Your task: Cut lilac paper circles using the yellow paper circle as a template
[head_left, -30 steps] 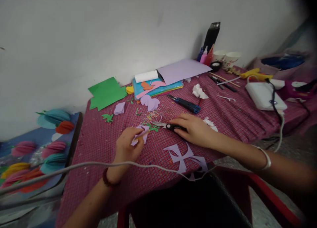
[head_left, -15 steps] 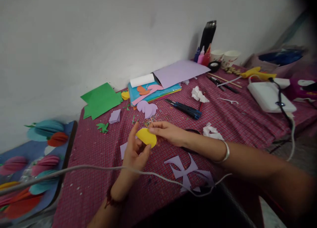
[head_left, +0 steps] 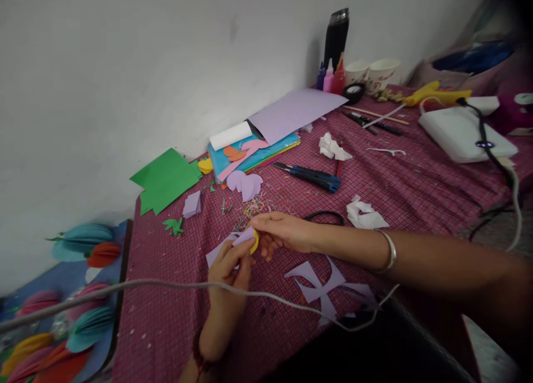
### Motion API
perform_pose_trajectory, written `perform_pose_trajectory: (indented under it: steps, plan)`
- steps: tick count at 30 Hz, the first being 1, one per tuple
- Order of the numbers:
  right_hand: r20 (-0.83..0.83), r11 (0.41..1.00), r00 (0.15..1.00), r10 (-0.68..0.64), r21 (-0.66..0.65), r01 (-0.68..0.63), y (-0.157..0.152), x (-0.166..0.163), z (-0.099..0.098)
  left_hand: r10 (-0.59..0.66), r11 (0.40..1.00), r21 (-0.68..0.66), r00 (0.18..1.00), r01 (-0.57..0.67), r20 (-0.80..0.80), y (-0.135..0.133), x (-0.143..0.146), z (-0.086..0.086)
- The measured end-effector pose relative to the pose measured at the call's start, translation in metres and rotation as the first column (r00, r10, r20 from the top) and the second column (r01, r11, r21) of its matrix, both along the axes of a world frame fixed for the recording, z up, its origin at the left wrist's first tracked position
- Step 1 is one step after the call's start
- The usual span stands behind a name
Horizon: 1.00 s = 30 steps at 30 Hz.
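Note:
A yellow paper disc [head_left: 255, 243] is held edge-on between my hands, with a small lilac paper piece [head_left: 245, 236] lying against it. My left hand [head_left: 231, 263] is closed, its thumb and fingers pinching the lilac piece over the disc. My right hand [head_left: 285, 232] grips the disc's upper right edge, its lower fingers curled below. Under and behind my left fingers a lilac sheet [head_left: 213, 256] with a cut-out lies partly hidden. Beyond the hands sit lilac paper circles [head_left: 246, 185] and a heap of thin paper scraps [head_left: 259, 205].
A blue-and-black box cutter [head_left: 314, 177] lies blade left. Cut lilac offcuts [head_left: 322, 291] rest in front of me, crossed by a hanging grey cable [head_left: 191, 285]. Green sheets [head_left: 169, 180], crumpled tissue [head_left: 365, 213], a white power box [head_left: 466, 133] and a yellow glue gun [head_left: 437, 97] surround the work.
The yellow disc has turned from face-on to edge-on. A lilac piece now shows against it in my left fingers, which have closed. The camera view has shifted slightly.

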State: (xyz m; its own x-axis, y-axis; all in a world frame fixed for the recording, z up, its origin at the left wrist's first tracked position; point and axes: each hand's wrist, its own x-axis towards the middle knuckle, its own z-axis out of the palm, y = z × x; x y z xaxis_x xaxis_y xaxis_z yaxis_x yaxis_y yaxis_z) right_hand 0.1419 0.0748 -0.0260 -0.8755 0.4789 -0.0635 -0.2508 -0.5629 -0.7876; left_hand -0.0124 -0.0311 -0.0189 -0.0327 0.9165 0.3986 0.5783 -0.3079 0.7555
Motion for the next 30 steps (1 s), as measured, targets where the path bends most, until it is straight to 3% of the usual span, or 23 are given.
perform_pose_trajectory:
  steps: [5, 10, 17, 21, 26, 28, 30]
  plan:
    - [0.047, 0.995, 0.998, -0.044, 0.091, 0.04, -0.001, 0.002, 0.005, 0.11, 0.991, -0.093, 0.979, -0.095, 0.174, -0.002, 0.011, 0.0]
    - [0.085, 0.98, 0.992, -0.095, 0.184, 0.078, -0.002, 0.002, 0.006, 0.256, 0.965, -0.166, 0.857, -0.202, 0.447, 0.002, 0.017, 0.007]
    - [0.101, 0.921, 0.983, -0.152, 0.374, 0.104, -0.002, 0.0, 0.003, 0.353, 0.934, -0.192, 0.85, -0.3, 0.392, 0.01, 0.003, -0.001]
    - [0.148, 0.941, 0.982, -0.12, 0.333, 0.064, 0.0, 0.0, 0.005, 0.262, 0.964, -0.027, 0.935, -0.264, 0.238, 0.011, 0.004, -0.007]
    - [0.168, 0.966, 0.979, -0.113, 0.251, 0.068, -0.002, 0.004, 0.008, 0.031, 0.99, 0.138, 0.994, -0.017, -0.102, 0.006, -0.003, -0.002]
    - [0.111, 0.971, 0.99, -0.089, 0.23, 0.061, -0.003, 0.004, 0.007, -0.017, 0.994, 0.11, 0.997, 0.025, -0.074, 0.004, -0.003, 0.0]
    - [0.064, 0.968, 0.995, -0.074, 0.246, 0.056, -0.004, 0.002, 0.006, 0.037, 0.999, 0.025, 0.993, -0.04, 0.11, 0.004, -0.002, 0.001]
